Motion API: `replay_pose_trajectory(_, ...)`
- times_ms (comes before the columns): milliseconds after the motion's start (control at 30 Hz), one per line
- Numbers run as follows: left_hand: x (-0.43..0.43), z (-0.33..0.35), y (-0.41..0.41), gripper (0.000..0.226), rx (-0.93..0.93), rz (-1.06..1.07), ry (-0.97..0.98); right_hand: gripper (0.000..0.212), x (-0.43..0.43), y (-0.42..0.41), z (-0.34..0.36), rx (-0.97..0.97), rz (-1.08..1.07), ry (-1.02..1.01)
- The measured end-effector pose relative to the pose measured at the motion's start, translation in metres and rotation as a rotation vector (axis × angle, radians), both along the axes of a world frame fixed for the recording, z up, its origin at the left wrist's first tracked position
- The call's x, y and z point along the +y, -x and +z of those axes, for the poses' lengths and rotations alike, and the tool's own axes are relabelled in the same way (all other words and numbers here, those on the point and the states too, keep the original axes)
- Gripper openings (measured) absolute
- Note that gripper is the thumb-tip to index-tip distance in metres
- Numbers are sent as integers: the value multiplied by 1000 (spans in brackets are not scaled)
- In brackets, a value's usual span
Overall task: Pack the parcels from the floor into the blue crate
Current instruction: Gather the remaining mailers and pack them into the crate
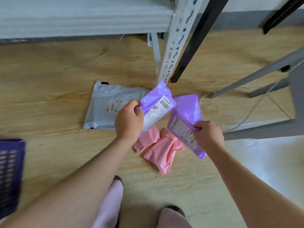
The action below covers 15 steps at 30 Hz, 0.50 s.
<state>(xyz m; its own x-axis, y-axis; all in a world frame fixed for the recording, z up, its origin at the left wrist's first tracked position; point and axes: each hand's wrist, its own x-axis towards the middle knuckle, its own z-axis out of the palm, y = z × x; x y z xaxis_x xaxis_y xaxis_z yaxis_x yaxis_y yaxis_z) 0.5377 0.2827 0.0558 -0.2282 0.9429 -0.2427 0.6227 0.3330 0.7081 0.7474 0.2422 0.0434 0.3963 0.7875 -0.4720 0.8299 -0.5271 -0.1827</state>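
- The left hand (129,120) was closed on the near edge of one purple parcel (158,104), which was tilted up off the floor (57,71) with its label facing the camera.
- The right hand (208,134) pinched the right edge of a second purple parcel (185,119); whether its far end rested on the floor could not be told.
- Two pink parcels (162,153) lay on the floor between the hands, one partly under the left hand, and a grey-white parcel (107,102) lay flat to the left, just beyond them.
- The blue crate (11,175) stood well apart at the near left edge, blurred, its inside hidden.
- Judging by this, the step was lifting both purple mailers to carry them left to the crate, with three parcels left to collect.
- To do it well, each grip probably needed to shift from the thin plastic edge to the padded body, since slippery film could slide out mid-swing.
- The right hand had the longer reach across; keeping its mailer clear of the pink ones and the shelf post (176,46) would avoid snags.
- Laying them flat in the crate would leave room for the large grey-white parcel.
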Motion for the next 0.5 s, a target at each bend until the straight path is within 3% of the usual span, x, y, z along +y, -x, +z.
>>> replay_pose_trajectory(133,-35,84,31,14,-110,110,65,27,-29,32,91,5,67,1)
replay_pose_trajectory(267,-74,173,67,34,-138,168,103,26,-58,68,179,72,139,-36)
replay_pose_trajectory(500,-135,305,162,36,-124,261,49,22,-92,157,298,175,297,-81)
